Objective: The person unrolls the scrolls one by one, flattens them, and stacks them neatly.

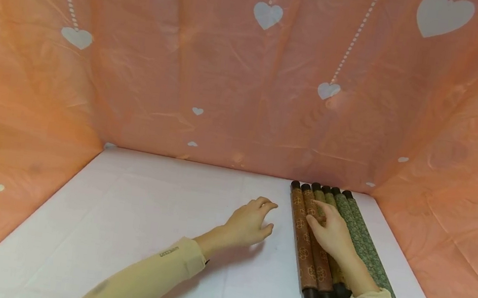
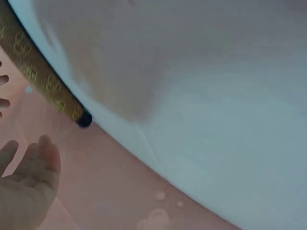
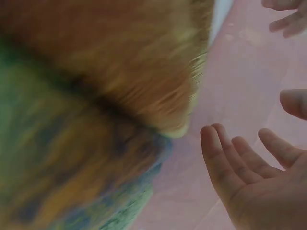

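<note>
Several rolled scrolls with patterned fabric and black end caps lie side by side at the right of the table. Brown scrolls point(image 1: 302, 231) are on the left of the row, mustard scrolls point(image 1: 335, 272) in the middle and green scrolls point(image 1: 367, 247) on the right. My right hand point(image 1: 333, 232) is over the brown and mustard scrolls, hiding part of them, its fingers spread and holding nothing. Left of the row, my left hand point(image 1: 248, 222) hovers above the table, fingers loosely bent and empty. In the left wrist view one patterned scroll point(image 2: 41, 72) shows beyond that hand.
A white-covered table point(image 1: 123, 214) extends to the left of the scrolls. Orange sheeting with white hearts point(image 1: 228, 93) stands behind it and along both sides. The scrolls' far ends lie near the back sheet.
</note>
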### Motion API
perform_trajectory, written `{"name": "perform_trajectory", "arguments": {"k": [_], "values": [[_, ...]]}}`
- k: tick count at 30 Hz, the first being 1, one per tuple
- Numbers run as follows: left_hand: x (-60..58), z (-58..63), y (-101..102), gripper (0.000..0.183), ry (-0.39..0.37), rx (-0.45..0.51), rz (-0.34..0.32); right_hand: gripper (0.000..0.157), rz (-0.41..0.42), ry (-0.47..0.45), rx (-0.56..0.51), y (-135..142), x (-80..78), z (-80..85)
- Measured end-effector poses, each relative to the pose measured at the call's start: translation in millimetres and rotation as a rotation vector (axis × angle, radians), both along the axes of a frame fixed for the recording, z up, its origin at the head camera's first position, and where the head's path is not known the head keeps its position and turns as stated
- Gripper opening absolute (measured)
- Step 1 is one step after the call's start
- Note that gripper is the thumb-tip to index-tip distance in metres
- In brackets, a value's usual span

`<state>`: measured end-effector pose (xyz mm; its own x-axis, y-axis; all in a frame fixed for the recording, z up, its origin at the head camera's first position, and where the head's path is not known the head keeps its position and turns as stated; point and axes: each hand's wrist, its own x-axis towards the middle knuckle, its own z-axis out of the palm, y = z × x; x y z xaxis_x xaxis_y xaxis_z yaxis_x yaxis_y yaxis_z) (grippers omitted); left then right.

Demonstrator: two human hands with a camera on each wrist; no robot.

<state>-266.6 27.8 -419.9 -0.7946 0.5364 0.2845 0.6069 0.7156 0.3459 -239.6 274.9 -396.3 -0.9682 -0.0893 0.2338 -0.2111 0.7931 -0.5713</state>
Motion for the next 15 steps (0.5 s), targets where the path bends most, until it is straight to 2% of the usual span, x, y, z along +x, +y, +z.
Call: {"name": "perform_trajectory", "arguments": {"k": [7,15], "values": [[-5.6,-7.0,24.3,0.053,-0.042,-0.105,-0.056,0.051,0.002,-0.04,0.097,15.2,0.5,-5.3],[-9.2,-8.2,45.0,0.054,-0.122,-0.155,-0.088,0.045,0.042,-0.091,0.179,18.7,0.8,-5.3]]}}
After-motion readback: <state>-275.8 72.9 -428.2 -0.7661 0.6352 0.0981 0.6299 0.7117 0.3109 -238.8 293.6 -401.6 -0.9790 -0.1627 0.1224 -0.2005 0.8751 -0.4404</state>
